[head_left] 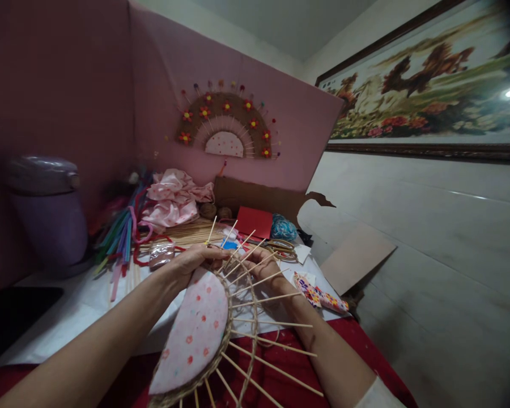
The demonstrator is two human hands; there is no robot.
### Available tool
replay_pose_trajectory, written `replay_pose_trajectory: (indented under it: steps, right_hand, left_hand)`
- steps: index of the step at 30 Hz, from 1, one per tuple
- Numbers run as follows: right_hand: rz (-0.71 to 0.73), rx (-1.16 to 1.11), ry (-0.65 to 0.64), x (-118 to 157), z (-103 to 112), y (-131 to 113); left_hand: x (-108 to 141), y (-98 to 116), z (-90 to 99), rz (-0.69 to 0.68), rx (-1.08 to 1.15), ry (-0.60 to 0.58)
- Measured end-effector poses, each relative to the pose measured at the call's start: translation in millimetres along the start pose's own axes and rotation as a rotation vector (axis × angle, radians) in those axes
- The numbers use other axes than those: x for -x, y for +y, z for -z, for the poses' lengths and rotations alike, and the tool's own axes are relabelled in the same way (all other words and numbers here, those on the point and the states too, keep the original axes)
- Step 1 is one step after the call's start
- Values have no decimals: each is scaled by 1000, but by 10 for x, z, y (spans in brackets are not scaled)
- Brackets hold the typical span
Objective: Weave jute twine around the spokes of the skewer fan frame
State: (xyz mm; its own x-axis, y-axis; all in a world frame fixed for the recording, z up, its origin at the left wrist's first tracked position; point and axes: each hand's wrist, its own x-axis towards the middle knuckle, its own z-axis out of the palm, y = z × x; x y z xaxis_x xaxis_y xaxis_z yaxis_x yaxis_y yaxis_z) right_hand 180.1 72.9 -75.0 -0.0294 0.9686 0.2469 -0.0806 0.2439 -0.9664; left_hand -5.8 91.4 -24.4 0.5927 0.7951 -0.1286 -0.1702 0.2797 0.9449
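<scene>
A half-round craft piece [198, 334] covered in white cloth with red flower prints is held tilted in front of me. Thin wooden sticks fan out from its braided twine edge, and a second ring of twine [255, 328] winds around them. My left hand [202, 260] pinches the upper end of the piece near the first sticks. Close beside it, my right hand [261, 266] has its fingers closed on the twine among the upper sticks; the fingertips are partly hidden behind the sticks.
Behind my hands lie a red card [255, 221], blue yarn [284, 227], scissors [283, 249], pink cloth [172, 198] and colored pipe cleaners [121, 232]. A purple container [51, 215] stands left. A finished-looking fan [225, 122] hangs on the pink board [297, 130].
</scene>
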Motion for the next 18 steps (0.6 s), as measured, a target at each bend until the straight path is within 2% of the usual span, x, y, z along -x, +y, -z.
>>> replay_pose_trajectory:
  steps: [10,18]
  right_hand:
    - [-6,50,8,-20,24,10]
    - [18,68,-25,-35,25,-27]
  left_hand:
    - [-7,-12,7,34,2,-2]
    - [8,3,8,28,-90,-15]
